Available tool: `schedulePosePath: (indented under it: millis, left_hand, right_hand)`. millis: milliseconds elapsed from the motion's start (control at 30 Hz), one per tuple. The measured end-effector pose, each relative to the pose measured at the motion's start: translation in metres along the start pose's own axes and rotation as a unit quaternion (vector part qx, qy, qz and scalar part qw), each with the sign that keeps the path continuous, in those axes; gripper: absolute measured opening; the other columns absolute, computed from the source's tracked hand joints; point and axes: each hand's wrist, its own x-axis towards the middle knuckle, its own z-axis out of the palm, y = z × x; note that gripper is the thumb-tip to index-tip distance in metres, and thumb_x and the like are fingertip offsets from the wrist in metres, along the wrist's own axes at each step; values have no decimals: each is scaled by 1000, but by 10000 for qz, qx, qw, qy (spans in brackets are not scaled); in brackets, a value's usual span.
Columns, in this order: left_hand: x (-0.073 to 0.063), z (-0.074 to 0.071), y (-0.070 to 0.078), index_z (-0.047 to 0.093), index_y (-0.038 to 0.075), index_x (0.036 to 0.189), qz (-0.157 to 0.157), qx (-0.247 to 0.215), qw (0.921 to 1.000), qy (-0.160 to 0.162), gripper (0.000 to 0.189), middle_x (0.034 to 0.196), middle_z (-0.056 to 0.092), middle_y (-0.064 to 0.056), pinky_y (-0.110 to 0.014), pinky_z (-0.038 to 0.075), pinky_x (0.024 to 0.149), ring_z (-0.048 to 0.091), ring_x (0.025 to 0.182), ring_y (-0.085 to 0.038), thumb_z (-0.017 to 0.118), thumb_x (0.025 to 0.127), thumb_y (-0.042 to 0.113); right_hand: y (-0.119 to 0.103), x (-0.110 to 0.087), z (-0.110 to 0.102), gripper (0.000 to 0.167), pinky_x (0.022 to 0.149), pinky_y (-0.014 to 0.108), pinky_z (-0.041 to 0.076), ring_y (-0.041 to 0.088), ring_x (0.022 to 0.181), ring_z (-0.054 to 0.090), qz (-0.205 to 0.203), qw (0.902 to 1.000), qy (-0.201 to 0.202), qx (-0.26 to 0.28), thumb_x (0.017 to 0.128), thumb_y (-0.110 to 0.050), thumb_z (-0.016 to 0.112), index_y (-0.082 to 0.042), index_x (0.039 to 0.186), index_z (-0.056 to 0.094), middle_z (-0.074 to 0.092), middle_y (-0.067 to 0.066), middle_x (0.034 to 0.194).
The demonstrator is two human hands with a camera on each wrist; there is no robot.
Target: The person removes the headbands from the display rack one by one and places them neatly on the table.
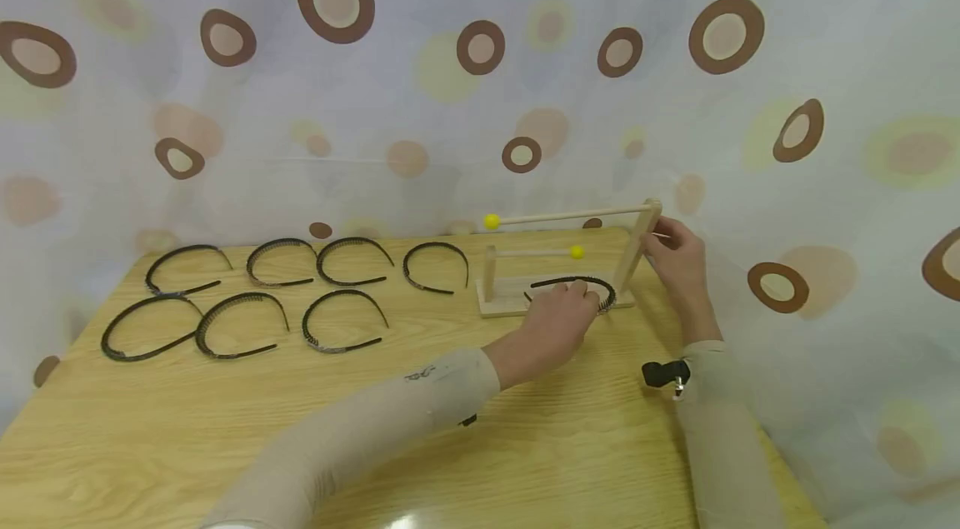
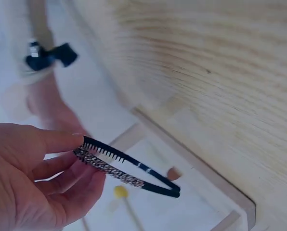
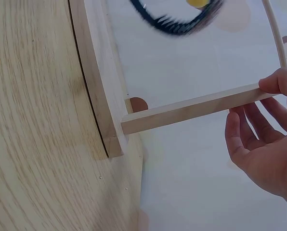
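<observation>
My left hand (image 1: 551,325) pinches a black headband (image 2: 110,168) between thumb and fingers. The headband has comb teeth inside and a speckled, beaded-looking band. It is held in front of a wooden rack (image 1: 502,310), below the rods and off the table. At the rack's right end, my right hand (image 1: 681,262) grips the tall post (image 3: 191,109) near its top, thumb on one side and fingers on the other. From that post the upper rod (image 1: 570,217) runs left to a yellow ball (image 1: 492,222). The lower rod (image 1: 532,252) comes from the short left post and ends in another yellow ball (image 1: 577,252).
Several dark headbands lie in two rows on the left part of the wooden table (image 1: 225,429), among them one (image 1: 427,289) just left of the rack. A patterned cloth (image 1: 420,112) hangs behind the table and along its right side.
</observation>
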Motion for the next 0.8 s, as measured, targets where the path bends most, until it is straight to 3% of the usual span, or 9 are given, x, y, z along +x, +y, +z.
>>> schedulePosePath:
  millis: [100, 167, 233, 267, 400, 633, 667, 733, 800]
  left_hand:
    - [-31, -21, -6, 66, 11, 122, -129, -357, 9992, 159, 23, 105, 59, -1, -20, 48, 50, 58, 79, -13, 67, 101, 21]
    - [-52, -32, -12, 66, 9, 120, -363, -1014, 9938, 258, 21, 102, 58, -1, -17, 47, 52, 57, 77, -10, 65, 102, 21]
    - [-73, -38, -20, 66, 7, 118, -704, -2099, 9744, 381, 19, 101, 59, 0, -16, 48, 57, 57, 77, -8, 65, 103, 19]
    - [-83, -38, -25, 66, 6, 117, -890, -2752, 9560, 485, 18, 101, 60, 0, -16, 49, 60, 58, 78, -7, 65, 102, 17]
    - [-114, -32, -47, 66, 3, 119, -1719, -5078, 8401, 831, 21, 103, 64, 0, -24, 56, 68, 65, 84, -9, 67, 101, 14]
    - [-147, 2, -94, 53, -9, 134, -2851, -7118, 6330, 1070, 37, 119, 56, -21, -39, 58, 86, 67, 95, -29, 63, 103, 10]
    - [-149, 9, -99, 50, -12, 136, -2941, -7299, 6077, 1071, 40, 123, 54, -24, -39, 58, 88, 66, 98, -31, 62, 104, 9]
    - [-152, 19, -107, 45, -14, 140, -3161, -7498, 5724, 1014, 45, 129, 50, -28, -38, 56, 91, 64, 103, -32, 60, 105, 10]
    - [-152, 27, -113, 41, -15, 143, -3356, -7568, 5527, 954, 49, 133, 48, -30, -36, 56, 92, 64, 107, -33, 58, 106, 10]
  right_hand:
    - [-2, 0, 2, 43, 95, 35, 53, 14, 105, 60, 41, 10000, -18, -22, 98, -13, 69, 0, 137, 61, 64, 10, 122]
    - [-6, -2, 3, 42, 93, 32, 53, 14, 104, 60, 56, 9999, -26, -83, 98, -13, 68, -1, 137, 62, 64, 8, 121]
    - [-11, -5, 3, 42, 90, 27, 53, 12, 104, 60, 70, 9999, -40, -147, 98, -13, 67, -1, 138, 61, 64, 6, 121]
    - [-14, -6, 2, 43, 89, 26, 53, 12, 104, 60, 75, 9999, -33, -139, 98, -13, 67, 0, 138, 60, 64, 6, 121]
    - [-19, -4, -3, 43, 89, 25, 53, 12, 105, 59, 145, 9998, 19, -122, 99, -12, 66, 1, 139, 59, 62, 5, 121]
    - [-6, 9, -17, 44, 85, 18, 51, 10, 107, 58, 285, 9995, 26, -159, 99, -17, 67, -5, 141, 60, 61, 0, 121]
    - [-5, 9, -22, 44, 84, 16, 51, 10, 107, 58, 294, 9994, 39, -172, 99, -17, 67, -5, 141, 60, 61, -1, 121]
    - [-1, 8, -30, 44, 83, 16, 51, 10, 106, 58, 296, 9995, 64, -110, 98, -16, 68, -6, 141, 61, 61, -1, 121]
    - [1, 6, -37, 43, 82, 16, 51, 10, 105, 59, 283, 9995, 133, -2, 98, -15, 68, -6, 139, 62, 62, -2, 119]
